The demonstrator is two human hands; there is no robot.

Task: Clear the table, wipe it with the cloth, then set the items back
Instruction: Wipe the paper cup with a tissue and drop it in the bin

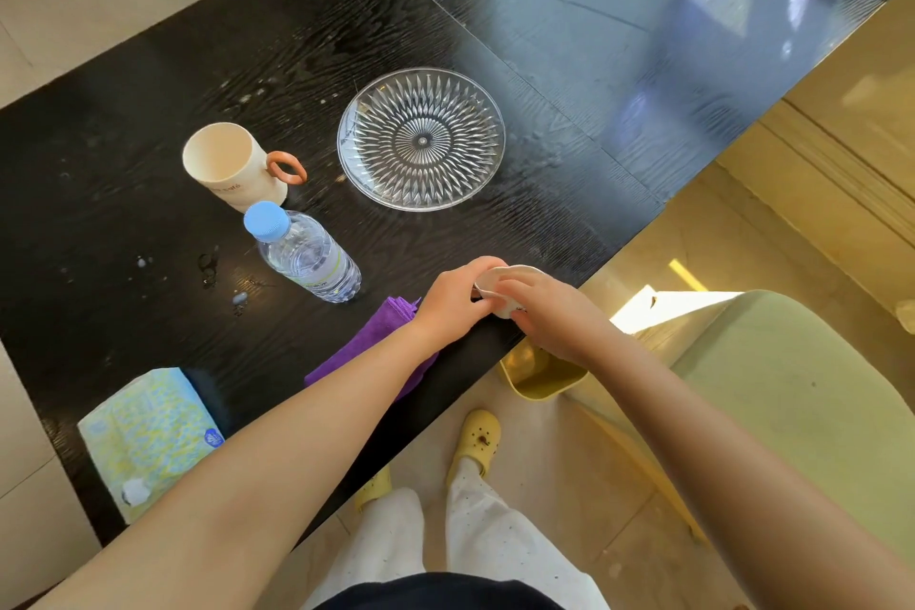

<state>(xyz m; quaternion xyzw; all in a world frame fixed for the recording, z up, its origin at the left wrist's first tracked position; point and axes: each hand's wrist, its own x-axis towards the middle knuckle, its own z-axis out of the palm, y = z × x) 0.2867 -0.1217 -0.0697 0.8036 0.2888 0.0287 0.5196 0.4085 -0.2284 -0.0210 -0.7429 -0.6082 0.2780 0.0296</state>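
At table's near edge | our left hand (453, 295) and right hand (537, 307) clasp one small white item (505, 280) (identity unclear) | purple cloth (369, 347) lies just left, under left forearm.

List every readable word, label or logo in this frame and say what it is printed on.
"safé", roughly, with an unreadable word before it: on the cream mug.
Water bottle label: too blurred to read.
Tissue pack blue logo: too small to read.
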